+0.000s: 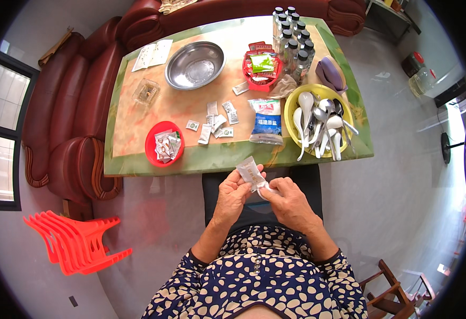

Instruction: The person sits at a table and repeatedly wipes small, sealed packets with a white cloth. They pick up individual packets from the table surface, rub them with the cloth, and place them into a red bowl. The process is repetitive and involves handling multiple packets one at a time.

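Both of our hands are raised together, just short of the bench's near edge, and they share one small white packet (250, 172) with gold-toned print. Our left hand (232, 199) is partly closed, palm turned inward, its thumb and fingers pinching the packet, whose upper end sticks out past the fingertips. Our right hand (291, 202) is more tightly curled, its thumb and forefinger pressed on the packet's lower right end, which looks crumpled there; how the fingers underneath lie, we cannot tell.

Ahead of us, on the bench (174, 109), a blue and white bag (266, 123) lies near the edge. To its left is a loose scatter of small white sachets (204, 134), some overlapping, and farther left a red bowl (150, 150) holds more of them. To the bag's right, a yellow basin (291, 103) is heaped with spoons (305, 101), several handles jutting over its rim.

Farther back we see a red basket (262, 86) filled with packages, a green one on top, just beside a cluster of upright clear bottles (291, 53) with black caps. Left of these sit a wide metal bowl (195, 69), a clear square dish (148, 92) and a sheet of paper (156, 54). Beyond the bench, a dark red sofa (65, 101) lines the left and far sides.
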